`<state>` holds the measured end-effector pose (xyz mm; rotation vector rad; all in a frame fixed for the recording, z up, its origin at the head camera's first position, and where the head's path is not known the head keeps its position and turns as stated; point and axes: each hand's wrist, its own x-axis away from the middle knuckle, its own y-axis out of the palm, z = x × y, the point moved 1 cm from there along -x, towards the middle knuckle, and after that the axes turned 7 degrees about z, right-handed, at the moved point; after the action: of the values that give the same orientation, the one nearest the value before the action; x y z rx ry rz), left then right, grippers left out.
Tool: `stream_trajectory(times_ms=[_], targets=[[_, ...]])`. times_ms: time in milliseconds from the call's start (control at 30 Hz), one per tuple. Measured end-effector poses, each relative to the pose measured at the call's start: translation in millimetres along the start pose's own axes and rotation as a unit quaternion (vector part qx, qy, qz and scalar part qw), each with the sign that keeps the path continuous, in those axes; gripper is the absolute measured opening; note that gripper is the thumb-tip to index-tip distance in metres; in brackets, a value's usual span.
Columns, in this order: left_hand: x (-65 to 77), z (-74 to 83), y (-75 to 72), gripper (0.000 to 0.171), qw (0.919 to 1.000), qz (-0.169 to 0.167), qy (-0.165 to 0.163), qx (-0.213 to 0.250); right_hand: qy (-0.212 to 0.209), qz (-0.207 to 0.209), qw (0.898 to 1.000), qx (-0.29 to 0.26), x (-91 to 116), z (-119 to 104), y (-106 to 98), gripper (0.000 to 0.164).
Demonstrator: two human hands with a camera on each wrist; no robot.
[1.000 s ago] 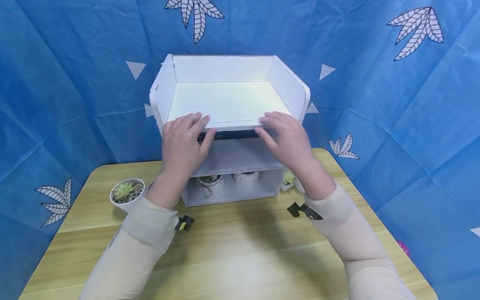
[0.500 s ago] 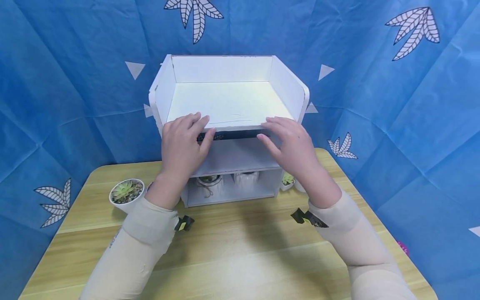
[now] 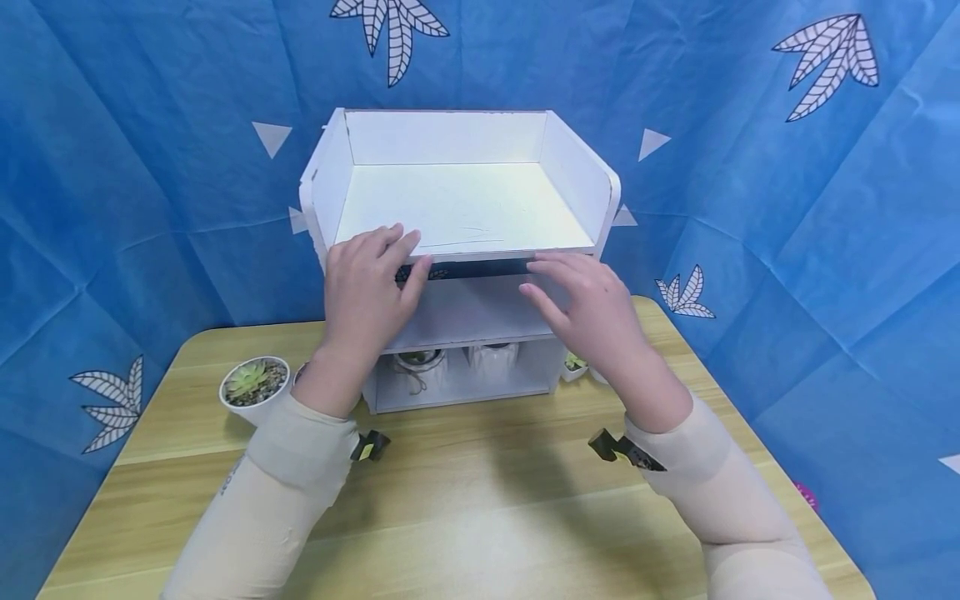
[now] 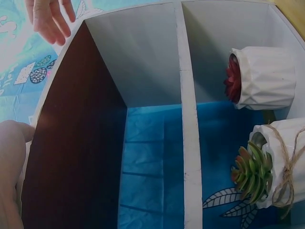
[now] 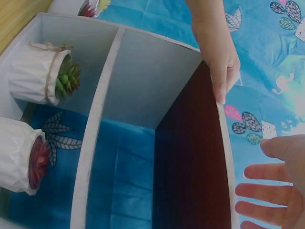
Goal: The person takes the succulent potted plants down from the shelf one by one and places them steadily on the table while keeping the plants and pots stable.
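A white shelf unit [image 3: 450, 200] stands on the wooden table, with an open tray-like top and compartments below. My left hand [image 3: 363, 283] holds the front edge of the top board at the left, fingers over it and thumb at the edge; the right wrist view also shows this left hand [image 5: 219, 57] on the board. At the right, my right hand [image 3: 588, 304] has its fingers spread just in front of the same edge, holding nothing. The lower compartment holds a white pot with a red succulent [image 4: 269, 78] and a twine-tied white pot with a green succulent [image 4: 257, 171].
Left of the unit stands a white pot [image 3: 255, 392] with a pale green succulent, partly near my left forearm. Another small potted succulent [image 3: 574, 367] sits by the unit's right side. A blue patterned cloth [image 3: 750, 208] hangs behind the table [image 3: 480, 500].
My right hand has come off the top board's front edge and moved down, slightly right and toward me. My left hand and the shelf unit stay where they were.
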<state>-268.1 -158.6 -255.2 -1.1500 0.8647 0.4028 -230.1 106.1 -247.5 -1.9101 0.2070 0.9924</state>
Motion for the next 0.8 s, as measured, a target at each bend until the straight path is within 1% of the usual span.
stream_trajectory(times_ms=[333, 533, 800], targets=[[0.2, 1.9, 1.1, 0.048, 1.0, 0.003, 0.006, 0.002, 0.027, -0.024, 0.999, -0.008, 12.1, 5.3, 1.3, 0.037], [0.8, 1.1, 2.1, 0.046, 0.9998, 0.014, 0.01, 0.01, 0.046, -0.046, 0.998, -0.012, 17.7, 8.4, 4.4, 0.037], [1.2, 0.2, 2.1, 0.047, 0.9999, 0.011, 0.005, 0.01, 0.051, -0.056, 0.997, -0.026, 23.9, 10.0, 9.9, 0.036]])
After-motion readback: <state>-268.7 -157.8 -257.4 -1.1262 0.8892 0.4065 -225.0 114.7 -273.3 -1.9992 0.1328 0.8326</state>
